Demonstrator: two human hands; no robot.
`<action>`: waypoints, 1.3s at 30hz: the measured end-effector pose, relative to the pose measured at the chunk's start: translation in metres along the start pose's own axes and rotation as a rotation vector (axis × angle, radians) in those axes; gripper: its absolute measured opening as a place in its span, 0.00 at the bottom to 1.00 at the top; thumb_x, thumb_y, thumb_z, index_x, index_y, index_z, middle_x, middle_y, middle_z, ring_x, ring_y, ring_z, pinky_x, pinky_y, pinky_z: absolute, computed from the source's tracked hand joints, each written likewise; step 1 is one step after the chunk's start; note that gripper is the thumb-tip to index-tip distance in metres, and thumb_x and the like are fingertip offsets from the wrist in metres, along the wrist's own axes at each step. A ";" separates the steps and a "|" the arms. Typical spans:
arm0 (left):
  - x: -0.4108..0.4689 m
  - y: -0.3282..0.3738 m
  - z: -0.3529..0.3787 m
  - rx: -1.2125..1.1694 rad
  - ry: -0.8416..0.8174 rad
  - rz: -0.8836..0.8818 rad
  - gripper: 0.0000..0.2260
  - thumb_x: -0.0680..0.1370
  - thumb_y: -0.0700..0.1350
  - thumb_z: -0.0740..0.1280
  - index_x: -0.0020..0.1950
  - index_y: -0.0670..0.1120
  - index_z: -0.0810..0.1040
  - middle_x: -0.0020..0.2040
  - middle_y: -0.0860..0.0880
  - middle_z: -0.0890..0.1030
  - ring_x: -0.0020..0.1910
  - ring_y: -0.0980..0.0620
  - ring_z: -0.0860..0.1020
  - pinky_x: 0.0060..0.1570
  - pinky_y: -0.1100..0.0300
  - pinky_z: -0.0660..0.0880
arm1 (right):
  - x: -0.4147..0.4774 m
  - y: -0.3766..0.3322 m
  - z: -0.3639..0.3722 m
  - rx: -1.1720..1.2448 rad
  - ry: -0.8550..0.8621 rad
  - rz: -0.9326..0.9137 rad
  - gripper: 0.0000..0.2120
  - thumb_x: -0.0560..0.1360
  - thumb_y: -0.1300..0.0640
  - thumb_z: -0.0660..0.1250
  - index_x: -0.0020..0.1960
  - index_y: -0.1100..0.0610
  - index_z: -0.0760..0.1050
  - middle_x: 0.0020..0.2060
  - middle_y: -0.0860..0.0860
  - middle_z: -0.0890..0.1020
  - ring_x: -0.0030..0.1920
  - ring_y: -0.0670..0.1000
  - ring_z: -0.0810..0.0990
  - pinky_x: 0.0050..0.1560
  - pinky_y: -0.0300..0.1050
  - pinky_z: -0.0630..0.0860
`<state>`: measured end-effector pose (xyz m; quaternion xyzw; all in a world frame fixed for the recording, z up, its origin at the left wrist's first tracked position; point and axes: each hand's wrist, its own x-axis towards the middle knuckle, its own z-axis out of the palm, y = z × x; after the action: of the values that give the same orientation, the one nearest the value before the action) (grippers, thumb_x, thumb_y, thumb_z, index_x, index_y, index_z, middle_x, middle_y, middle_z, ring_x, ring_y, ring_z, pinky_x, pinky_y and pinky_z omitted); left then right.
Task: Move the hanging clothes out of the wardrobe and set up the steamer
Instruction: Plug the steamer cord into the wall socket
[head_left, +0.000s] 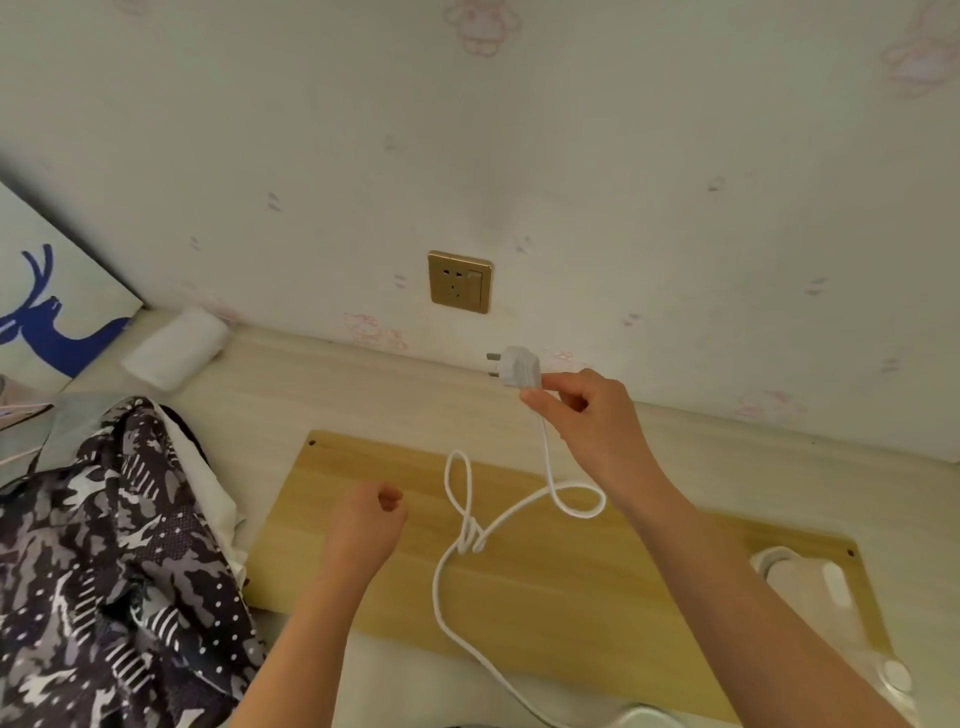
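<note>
My right hand (587, 415) pinches a white plug (514, 370) by its back end, prongs pointing left, just below and right of a gold wall socket (460, 281). The plug's white cord (467, 525) hangs down in loops with a tangle and trails over a wooden board (545, 597) toward the bottom edge. A white steamer (810, 577) lies on the board at the right, partly behind my right forearm. My left hand (369, 519) hovers over the board as a loose fist, holding nothing. Dark patterned clothes (104, 561) lie heaped at the left.
A rolled white cloth (176, 348) lies against the wall at the left. A panel with a blue deer (47, 322) leans in the left corner. The pale wallpapered wall (571, 182) stands directly ahead.
</note>
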<state>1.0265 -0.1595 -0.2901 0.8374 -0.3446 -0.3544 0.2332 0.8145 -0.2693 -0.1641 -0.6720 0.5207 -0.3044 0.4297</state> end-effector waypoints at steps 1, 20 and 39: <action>0.005 0.009 -0.006 -0.062 0.012 0.032 0.07 0.76 0.44 0.66 0.54 0.48 0.78 0.49 0.49 0.81 0.49 0.49 0.79 0.49 0.53 0.76 | 0.004 0.000 0.007 -0.011 0.017 0.012 0.06 0.73 0.50 0.71 0.50 0.47 0.82 0.32 0.47 0.73 0.35 0.48 0.72 0.43 0.43 0.71; 0.060 0.123 -0.040 -0.654 -0.006 0.276 0.12 0.70 0.48 0.76 0.51 0.51 0.79 0.47 0.55 0.83 0.45 0.58 0.81 0.49 0.57 0.79 | 0.074 0.022 0.112 0.039 0.096 0.152 0.13 0.69 0.46 0.73 0.44 0.54 0.77 0.40 0.49 0.80 0.42 0.52 0.81 0.45 0.54 0.80; 0.142 0.145 -0.043 -0.560 -0.083 0.475 0.12 0.73 0.39 0.72 0.55 0.47 0.79 0.52 0.53 0.82 0.48 0.56 0.81 0.45 0.72 0.76 | 0.138 0.015 0.118 0.140 0.148 0.049 0.12 0.74 0.58 0.71 0.54 0.50 0.72 0.43 0.39 0.79 0.44 0.39 0.80 0.41 0.29 0.76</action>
<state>1.0720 -0.3534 -0.2318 0.6228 -0.4284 -0.4044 0.5149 0.9467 -0.3723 -0.2360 -0.6030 0.5448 -0.3782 0.4433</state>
